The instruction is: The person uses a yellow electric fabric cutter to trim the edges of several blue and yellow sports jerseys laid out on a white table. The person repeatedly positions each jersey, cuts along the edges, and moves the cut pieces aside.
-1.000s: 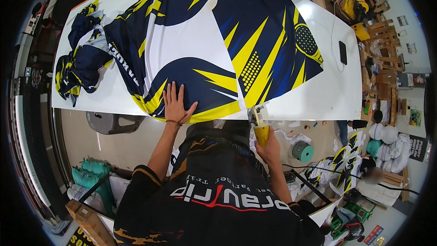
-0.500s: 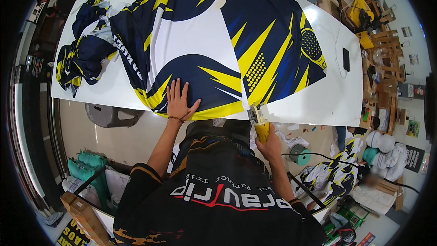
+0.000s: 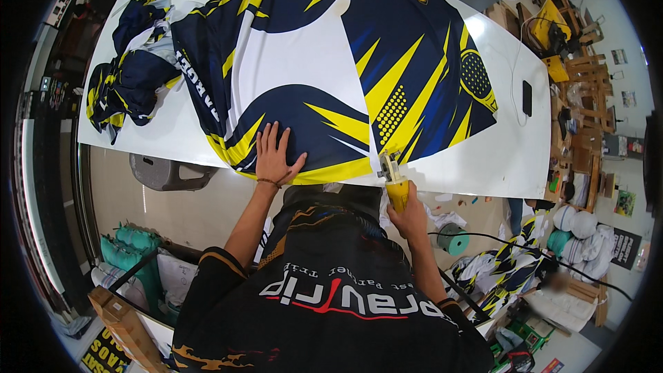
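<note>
A large printed fabric sheet [image 3: 297, 121] in navy, yellow and white lies spread over the white table. My left hand [image 3: 280, 159] rests flat on its navy part by the near edge, fingers spread. My right hand [image 3: 409, 214] is wrapped round the yellow body of an electric fabric cutter [image 3: 396, 192]. The cutter's metal head [image 3: 388, 164] sits at the near table edge, at the lower end of the white strip between two printed panels. Its blade and the cloth right at it are too small to make out. A black cord [image 3: 497, 238] runs off to the right.
Crumpled printed cloth [image 3: 131, 86] lies on the table's left side. A black phone [image 3: 527, 99] with a white cable is at the right. Below the table stand a grey plastic stool [image 3: 173, 173] and a green-topped spool [image 3: 453, 240]; more printed cloth [image 3: 501, 273] is heaped at the right.
The cutter has moved slightly forward, away from me, at the lower end of the white strip. My left hand stays flat on the fabric. The whole view has shifted a little.
</note>
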`<state>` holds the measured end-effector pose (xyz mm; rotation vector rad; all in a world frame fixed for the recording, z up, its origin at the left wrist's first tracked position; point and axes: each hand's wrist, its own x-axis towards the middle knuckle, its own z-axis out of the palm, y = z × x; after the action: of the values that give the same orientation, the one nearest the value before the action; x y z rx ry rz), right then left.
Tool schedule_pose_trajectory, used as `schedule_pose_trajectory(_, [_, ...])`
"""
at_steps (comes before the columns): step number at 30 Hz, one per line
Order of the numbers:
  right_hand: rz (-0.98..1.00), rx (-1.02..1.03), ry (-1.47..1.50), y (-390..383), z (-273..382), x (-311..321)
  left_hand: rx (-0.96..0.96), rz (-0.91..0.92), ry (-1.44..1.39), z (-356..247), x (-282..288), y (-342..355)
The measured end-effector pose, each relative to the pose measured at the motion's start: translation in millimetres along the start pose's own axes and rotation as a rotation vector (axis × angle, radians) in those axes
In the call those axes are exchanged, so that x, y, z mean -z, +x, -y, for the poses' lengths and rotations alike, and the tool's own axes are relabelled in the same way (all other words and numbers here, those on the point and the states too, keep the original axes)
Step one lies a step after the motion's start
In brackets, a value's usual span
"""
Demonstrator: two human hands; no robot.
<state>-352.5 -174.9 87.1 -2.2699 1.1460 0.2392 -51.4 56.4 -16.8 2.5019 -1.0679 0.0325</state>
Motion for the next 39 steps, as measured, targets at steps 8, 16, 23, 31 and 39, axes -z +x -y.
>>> schedule_pose_trajectory(8, [-0.013,0.012,0.003,25,23,5,-0.026,-0.036,-0.038,0,3,0])
schedule_pose_trajectory(16, [0.006,-0.015,-0.026,62,47,15,-0.037,-0.073,-0.056,-1,3,-2])
schedule_pose_trajectory(23, [0.010,-0.021,-0.047,97,68,20,-0.026,-0.072,-0.063,-1,5,-1])
schedule_pose_trajectory(31, [0.009,0.007,-0.075,143,91,25,-0.031,-0.118,-0.095,-3,7,0])
schedule_pose_trajectory(39, [0.022,0.018,-0.117,198,126,34,-0.015,-0.091,-0.106,-3,11,0])
